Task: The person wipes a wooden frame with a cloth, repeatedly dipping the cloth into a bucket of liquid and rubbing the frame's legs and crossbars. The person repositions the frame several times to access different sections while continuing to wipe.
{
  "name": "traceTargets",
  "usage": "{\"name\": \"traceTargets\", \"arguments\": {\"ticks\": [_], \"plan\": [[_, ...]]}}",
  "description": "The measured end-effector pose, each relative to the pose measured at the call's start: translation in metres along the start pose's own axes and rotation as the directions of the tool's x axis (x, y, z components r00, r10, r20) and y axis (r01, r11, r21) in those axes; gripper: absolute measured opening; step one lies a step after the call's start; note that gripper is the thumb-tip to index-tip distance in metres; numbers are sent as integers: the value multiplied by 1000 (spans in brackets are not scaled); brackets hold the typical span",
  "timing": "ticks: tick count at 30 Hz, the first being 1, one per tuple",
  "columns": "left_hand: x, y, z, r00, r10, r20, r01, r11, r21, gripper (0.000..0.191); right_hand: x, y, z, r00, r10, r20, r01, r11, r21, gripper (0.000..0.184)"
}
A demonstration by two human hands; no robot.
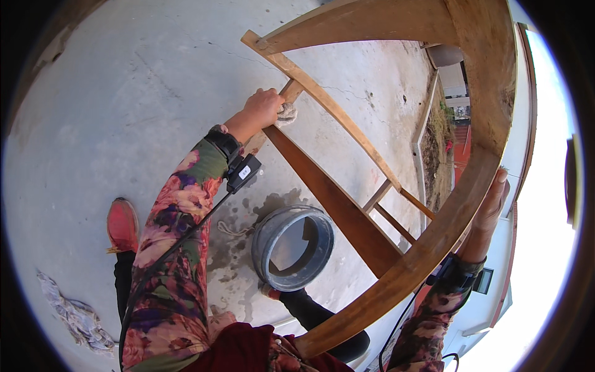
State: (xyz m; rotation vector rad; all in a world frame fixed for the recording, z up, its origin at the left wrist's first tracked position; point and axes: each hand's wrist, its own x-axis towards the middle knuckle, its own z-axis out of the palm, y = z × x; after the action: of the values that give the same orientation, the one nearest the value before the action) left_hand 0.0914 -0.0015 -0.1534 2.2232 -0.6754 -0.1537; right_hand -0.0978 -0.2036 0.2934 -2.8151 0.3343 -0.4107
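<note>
A wooden furniture frame [446, 242], apparently a chair or stool, is tilted before me with its legs and rungs pointing away. My left hand [263, 108] is closed around a wet-looking, light-coloured cloth [287, 114], pressed against a short wooden crosspiece [292, 91]. At the right, my right hand [488, 216] grips the outer side of the curved wooden edge; part of its fingers is hidden behind the wood. Below the frame, between my feet, stands a grey bucket [327, 246] holding cloudy water [284, 253].
Wet patches [274, 202] mark the concrete floor [93, 116] around the bucket, and a cord [234, 229] lies beside it. A crumpled rag [76, 316] is at the lower left, near my red shoe [122, 223]. A planted strip [439, 158] and a building [506, 260] border the right side.
</note>
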Motion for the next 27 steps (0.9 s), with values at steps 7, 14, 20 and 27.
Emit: {"name": "traceTargets", "arguments": {"ticks": [7, 14, 20, 27], "plan": [[-17, -4, -16, 936, -352, 29, 352, 924, -147, 25, -2, 11, 1, 992, -62, -110, 68, 996, 49, 63], [-41, -26, -25, 897, -359, 258, 437, 808, -395, 40, 4, 30, -11, 997, -51, -62, 52, 998, 20, 67], [-73, -22, -3, 969, -81, -232, -6, 935, -353, 55, 2, 24, -2, 993, 24, -119, -10, 992, 124, 66], [-85, -14, -3, 990, -76, -122, -6, 825, -565, 43, 9, 20, -3, 1000, 19, -13, -16, 982, 187, 71]]}}
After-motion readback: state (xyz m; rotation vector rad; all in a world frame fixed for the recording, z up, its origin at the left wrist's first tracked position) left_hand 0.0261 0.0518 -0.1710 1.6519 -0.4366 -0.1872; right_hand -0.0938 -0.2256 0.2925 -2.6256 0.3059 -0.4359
